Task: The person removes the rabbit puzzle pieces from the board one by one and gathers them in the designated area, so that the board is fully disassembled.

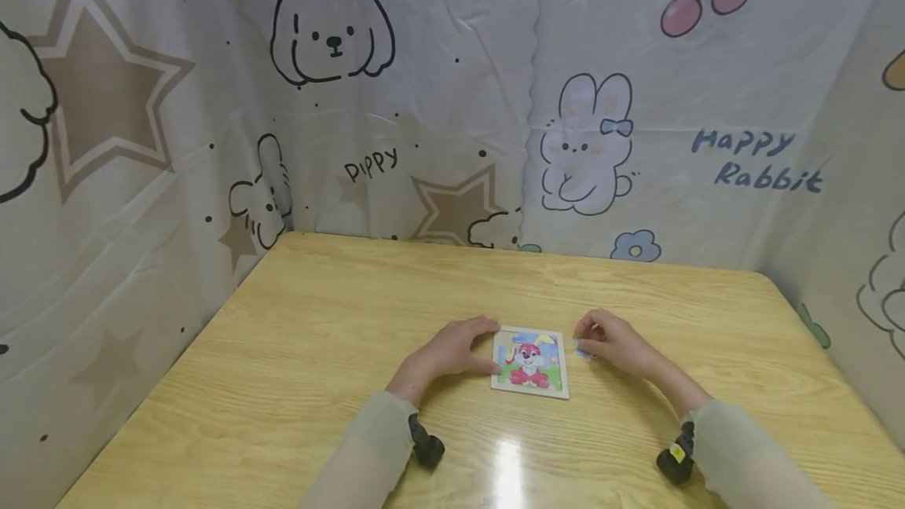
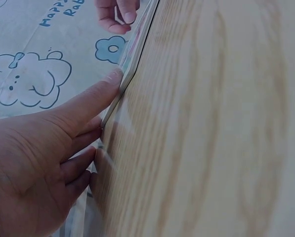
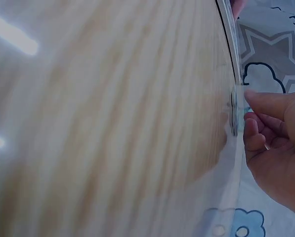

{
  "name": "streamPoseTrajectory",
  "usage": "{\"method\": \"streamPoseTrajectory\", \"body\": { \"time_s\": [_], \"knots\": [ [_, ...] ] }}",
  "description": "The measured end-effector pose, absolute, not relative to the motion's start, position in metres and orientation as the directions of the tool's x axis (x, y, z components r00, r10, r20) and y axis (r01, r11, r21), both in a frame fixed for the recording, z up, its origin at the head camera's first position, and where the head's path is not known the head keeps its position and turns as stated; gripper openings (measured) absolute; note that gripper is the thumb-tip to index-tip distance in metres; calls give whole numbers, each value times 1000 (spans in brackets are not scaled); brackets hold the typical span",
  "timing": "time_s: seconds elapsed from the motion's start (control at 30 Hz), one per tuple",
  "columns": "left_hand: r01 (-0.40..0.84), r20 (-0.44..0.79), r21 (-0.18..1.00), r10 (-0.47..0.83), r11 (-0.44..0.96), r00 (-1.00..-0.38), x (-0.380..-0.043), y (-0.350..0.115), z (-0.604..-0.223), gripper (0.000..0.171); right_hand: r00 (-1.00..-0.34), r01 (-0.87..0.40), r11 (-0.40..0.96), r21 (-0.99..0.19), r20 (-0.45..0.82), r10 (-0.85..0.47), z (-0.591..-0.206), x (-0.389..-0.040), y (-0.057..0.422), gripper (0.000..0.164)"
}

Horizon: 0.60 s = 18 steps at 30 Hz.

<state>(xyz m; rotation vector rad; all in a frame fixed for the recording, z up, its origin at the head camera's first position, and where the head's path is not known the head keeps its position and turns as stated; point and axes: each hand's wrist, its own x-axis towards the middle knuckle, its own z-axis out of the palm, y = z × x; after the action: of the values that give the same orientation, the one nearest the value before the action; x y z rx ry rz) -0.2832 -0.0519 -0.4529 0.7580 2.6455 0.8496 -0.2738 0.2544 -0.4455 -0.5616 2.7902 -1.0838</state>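
Observation:
A square jigsaw puzzle board (image 1: pixel 529 395) with a pale frame and a red-and-white rabbit picture lies flat on the table. My left hand (image 1: pixel 456 348) holds its left side, the thumb on the lower left edge and the fingers at the upper left corner. In the left wrist view the thumb (image 2: pixel 100 94) rests on the board's edge. Just right of the board, my right hand (image 1: pixel 618 344) pinches a small bluish puzzle piece (image 1: pixel 583 349) at the table surface. The fingers partly cover the piece. Seen from the right wrist, the piece (image 3: pixel 234 111) looks thin and nearly edge-on.
The wood-grain table (image 1: pixel 339 297) extends around both hands. Behind and beside it hangs a pale curtain (image 1: pixel 452 100) printed with cartoon animals and stars. A dark wrist camera sits on each sleeve.

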Motion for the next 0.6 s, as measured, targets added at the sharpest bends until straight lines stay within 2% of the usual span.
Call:
{"method": "streamPoseTrajectory", "body": {
  "time_s": [0.2, 0.43, 0.6],
  "knots": [
    [406, -83, 598, 558, 691, -826, -284, -53, -452, 74, -899, -346, 642, -684, 47, -435, -446, -282, 237, 13],
    [402, -88, 594, 552, 697, -829, -285, -53, -453, 73, -821, -502, 555, -663, 164, -547, -447, -286, 215, 11],
    [414, -82, 587, 560, 696, -824, -285, -53, -454, 73, -830, -457, 580, -674, 88, -551, -446, -290, 203, 14]
  ]
}}
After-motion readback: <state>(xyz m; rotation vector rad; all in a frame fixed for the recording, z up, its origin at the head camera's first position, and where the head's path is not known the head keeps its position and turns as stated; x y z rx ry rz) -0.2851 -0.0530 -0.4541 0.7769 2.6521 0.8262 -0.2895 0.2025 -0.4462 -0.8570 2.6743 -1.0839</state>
